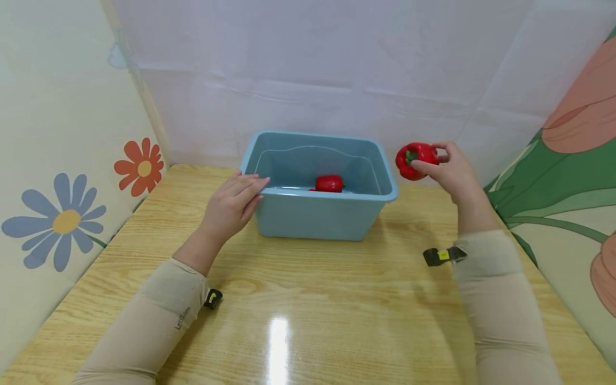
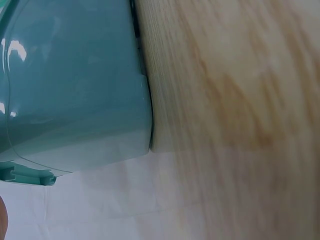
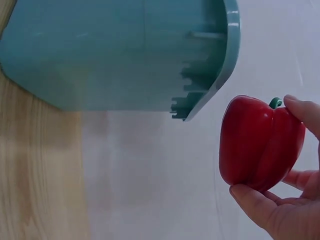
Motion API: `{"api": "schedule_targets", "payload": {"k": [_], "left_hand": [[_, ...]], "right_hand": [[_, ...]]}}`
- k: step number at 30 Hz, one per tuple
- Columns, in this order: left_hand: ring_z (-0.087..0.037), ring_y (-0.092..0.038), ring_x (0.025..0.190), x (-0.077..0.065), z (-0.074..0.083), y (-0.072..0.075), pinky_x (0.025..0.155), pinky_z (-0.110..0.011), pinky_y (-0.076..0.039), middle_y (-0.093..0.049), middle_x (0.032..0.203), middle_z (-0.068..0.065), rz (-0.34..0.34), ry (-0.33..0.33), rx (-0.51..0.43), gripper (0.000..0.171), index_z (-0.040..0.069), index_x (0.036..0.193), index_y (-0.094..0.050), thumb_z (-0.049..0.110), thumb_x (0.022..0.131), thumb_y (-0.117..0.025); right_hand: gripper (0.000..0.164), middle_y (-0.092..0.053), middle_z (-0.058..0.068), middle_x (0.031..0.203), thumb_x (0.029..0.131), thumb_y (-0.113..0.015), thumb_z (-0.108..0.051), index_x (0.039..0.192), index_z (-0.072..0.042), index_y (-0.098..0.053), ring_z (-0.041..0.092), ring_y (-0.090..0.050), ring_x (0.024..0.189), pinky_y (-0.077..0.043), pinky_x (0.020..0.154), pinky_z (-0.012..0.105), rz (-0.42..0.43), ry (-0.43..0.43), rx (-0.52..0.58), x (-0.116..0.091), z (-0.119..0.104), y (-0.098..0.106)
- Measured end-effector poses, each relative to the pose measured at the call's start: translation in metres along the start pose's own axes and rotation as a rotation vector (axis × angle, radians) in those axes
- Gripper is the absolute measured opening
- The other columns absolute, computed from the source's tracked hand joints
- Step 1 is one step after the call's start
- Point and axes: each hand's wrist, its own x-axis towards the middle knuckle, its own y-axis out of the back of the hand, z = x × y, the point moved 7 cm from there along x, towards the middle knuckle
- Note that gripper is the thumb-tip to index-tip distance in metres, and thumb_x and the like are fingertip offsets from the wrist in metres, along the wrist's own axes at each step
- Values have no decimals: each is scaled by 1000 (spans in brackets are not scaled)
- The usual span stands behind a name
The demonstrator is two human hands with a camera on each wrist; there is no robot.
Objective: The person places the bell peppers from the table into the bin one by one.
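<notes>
A light-blue plastic bin stands on the table. My left hand holds its front left corner, fingers over the rim and thumb against the outer front wall. In the left wrist view only a sliver of that hand shows at the left edge, beside the bin's wall. My right hand grips a red bell pepper with a green stem, raised in the air to the right of the bin. Fingers and thumb hold the pepper at opposite sides in the right wrist view. Another red bell pepper lies inside the bin.
A bit of red shows beside the pepper in the bin, mostly hidden by the front rim. The wooden table runs back to a white sheet. Flower-painted panels stand on both sides.
</notes>
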Motion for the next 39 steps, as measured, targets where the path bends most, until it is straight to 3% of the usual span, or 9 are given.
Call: {"api": "schedule_targets", "payload": {"k": [13,39], "left_hand": [[-29,-57,107,0,0,0,100,-47,-38,-63,112,-12,4,-3,0,43,4,120,-60,6,78,-69],[-28,-56,108,1,1,0,102,-46,-37,-63,114,-10,-1,12,-1,39,6,121,-60,9,82,-65]], "right_hand": [[91,-36,15,138,72,-66,-59,142,-18,-25,35,-35,120,-45,88,52,-20,54,-54,-9,-36,-12],[85,-46,8,127,70,-71,-56,137,-21,-33,24,-44,111,-50,84,41,-112,176,-85,-6,-99,-71]]}}
